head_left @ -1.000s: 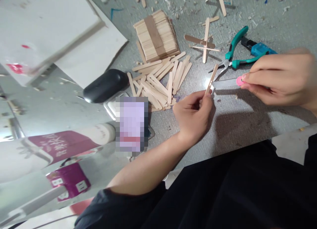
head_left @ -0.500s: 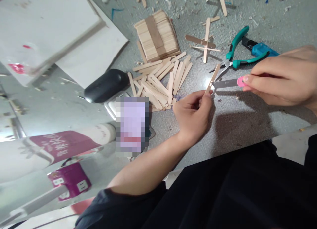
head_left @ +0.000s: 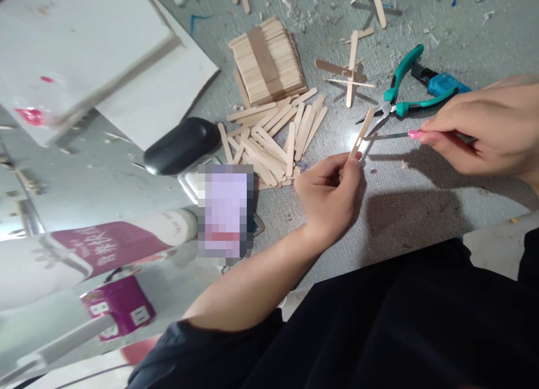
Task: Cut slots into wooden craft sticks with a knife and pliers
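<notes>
The left hand (head_left: 328, 201) pinches the lower end of a wooden stick (head_left: 362, 132) between its thumb and curled fingers; the stick slants up out of that grip, most of its visible length standing beyond the thumb tip, with a small notch just above the fingers; the right hand (head_left: 484, 132) has its fingers pressed together on the pink end of a thin blade (head_left: 387, 136); the blade's tip is at the stick near the notch, touching or just short, I cannot tell which; on the bench (head_left: 412, 226), spread pliers (head_left: 386, 108) lie just beyond, and loose sticks (head_left: 269, 143) lie heaped near the left hand.
</notes>
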`<state>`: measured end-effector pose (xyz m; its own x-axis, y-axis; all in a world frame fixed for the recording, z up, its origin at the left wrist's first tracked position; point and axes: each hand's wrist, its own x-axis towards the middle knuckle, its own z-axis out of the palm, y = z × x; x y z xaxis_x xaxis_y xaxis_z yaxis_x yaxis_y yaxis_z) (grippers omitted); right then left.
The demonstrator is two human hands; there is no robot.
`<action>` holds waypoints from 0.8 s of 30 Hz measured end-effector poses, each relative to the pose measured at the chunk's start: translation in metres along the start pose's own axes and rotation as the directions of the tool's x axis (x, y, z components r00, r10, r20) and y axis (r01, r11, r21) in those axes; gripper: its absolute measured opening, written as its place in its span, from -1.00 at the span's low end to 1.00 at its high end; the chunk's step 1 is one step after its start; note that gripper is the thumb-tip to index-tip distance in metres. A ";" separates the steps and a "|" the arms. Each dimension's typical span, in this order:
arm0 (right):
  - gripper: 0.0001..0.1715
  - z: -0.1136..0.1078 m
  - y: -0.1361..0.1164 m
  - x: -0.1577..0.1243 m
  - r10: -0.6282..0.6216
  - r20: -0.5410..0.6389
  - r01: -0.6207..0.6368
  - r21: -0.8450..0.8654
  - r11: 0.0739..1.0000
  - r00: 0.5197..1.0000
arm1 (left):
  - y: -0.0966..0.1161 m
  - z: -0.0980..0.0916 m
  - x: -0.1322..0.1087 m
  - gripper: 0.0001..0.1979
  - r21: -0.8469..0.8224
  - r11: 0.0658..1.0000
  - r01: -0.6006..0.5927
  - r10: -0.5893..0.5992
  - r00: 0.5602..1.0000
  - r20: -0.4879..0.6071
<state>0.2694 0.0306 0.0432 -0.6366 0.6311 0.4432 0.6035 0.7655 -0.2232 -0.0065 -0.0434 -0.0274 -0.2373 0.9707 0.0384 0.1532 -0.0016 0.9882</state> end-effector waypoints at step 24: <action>-0.48 0.024 -0.006 0.000 0.143 0.288 -0.145 -0.012 0.989 0.947 | 0.005 -0.011 0.019 -0.71 0.425 0.883 -0.199 0.123 0.972 0.199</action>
<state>0.2540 0.0286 0.0234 -0.6550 0.7429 0.1381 0.6953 0.6641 -0.2749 -0.0212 -0.0276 -0.0198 -0.0212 0.9913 0.1298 0.5905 -0.0923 0.8017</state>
